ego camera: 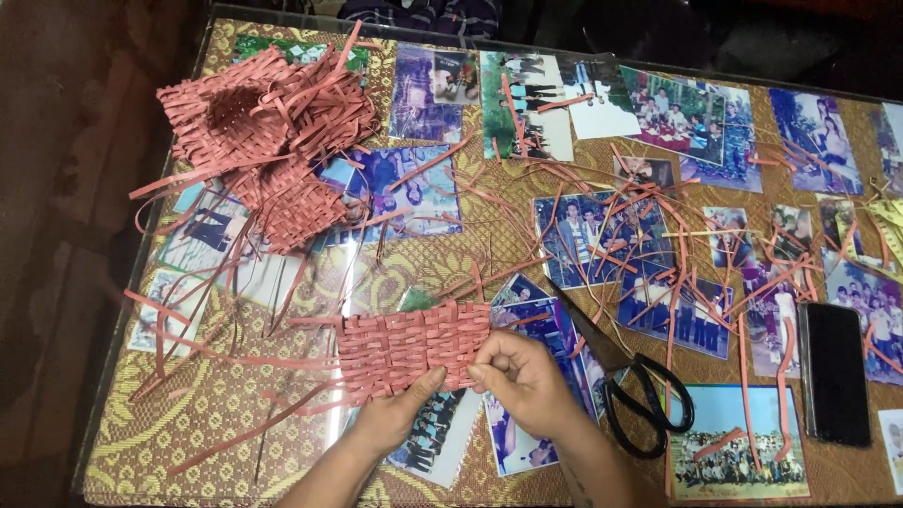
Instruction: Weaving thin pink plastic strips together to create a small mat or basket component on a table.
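While both forearms come up from 6 o'clock, the left hand (400,414) and right hand (522,381) meet at the lower edge of a flat woven mat of pink-red plastic strips (414,346), which lies low-centre on the desk (216,404), a glass-topped surface w/ photo prints over a gold patterned cloth underneath. Left hand: palm down, wrist angled toward 1 o'clock, thumb on top of the mat's bottom edge, fingers tucked under it, so clamped on the weave. Right hand: wrist angled toward 11 o'clock, fingers (489,362) curled together & pinching the mat's lower right corner; thumb tip almost touching the left thumb. Loose strip ends trail off the mat toward 9 o'clock & 8 o'clock.

Black-handled scissors (640,395) lie just at 3 o'clock of the right hand, blades pointing toward 11 o'clock, handles near the wrist. A black smartphone (834,372) lies face up farther out at 3 o'clock, well apart from both hands. At 10–11 o'clock, far side of the desk, sits a half-woven pink-red strip basket (268,141) on its side w/ loose ends sticking out. Scattered pink-red strip offcuts (649,216) cover the photos at 1–2 o'clock.
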